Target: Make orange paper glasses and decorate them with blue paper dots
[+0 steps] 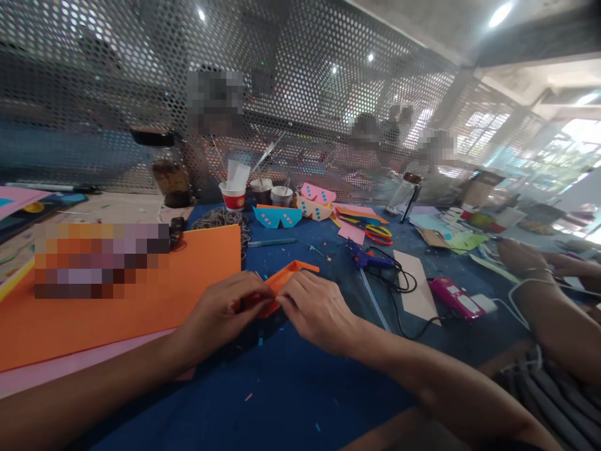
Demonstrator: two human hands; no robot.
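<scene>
Both my hands meet over the blue table, pinching a folded piece of orange paper between them. My left hand grips its near left part with thumb and fingers. At its middle, my right hand is closed on the same paper, and a narrow orange strip sticks out beyond the knuckles. My fingers hide much of its shape. Beyond my hands stand a blue paper mask and a peach paper mask with small coloured squares. A pink one is behind them.
Orange sheets lie left. A purple glue gun, its cord, a clear glue stick and red-yellow scissors lie right. A pink power strip is farther right, near another person's arm. Paper cups stand at the back.
</scene>
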